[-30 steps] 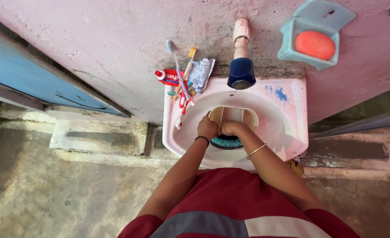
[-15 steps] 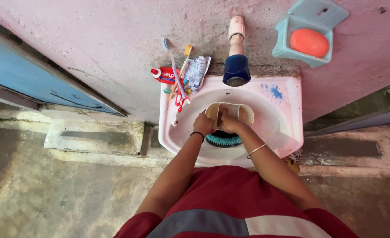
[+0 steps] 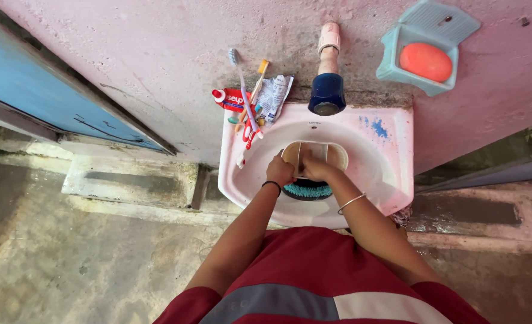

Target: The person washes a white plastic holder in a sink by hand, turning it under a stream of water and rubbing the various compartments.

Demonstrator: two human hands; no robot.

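Over the pink wall-mounted washbasin (image 3: 392,138), left hand (image 3: 280,171) and right hand (image 3: 317,171) both grip, fingers closed, a tan oval sandal (image 3: 315,154) above a teal-bristled scrubbing brush (image 3: 307,191).

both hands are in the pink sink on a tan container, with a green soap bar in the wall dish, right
Not quite. In the head view the soap bar in the wall dish is orange, not green. Both the left hand and right hand are in the pink sink on the tan container.

A home washing corner, roughly built

A pale pink ceramic wall basin (image 3: 392,138) hangs on rough pink plaster, with toothbrushes (image 3: 246,90) and a crumpled toothpaste tube (image 3: 274,96) on its ledge, an orange soap bar (image 3: 426,62) in a teal wall dish, and bare stained concrete floor (image 3: 68,258) below.
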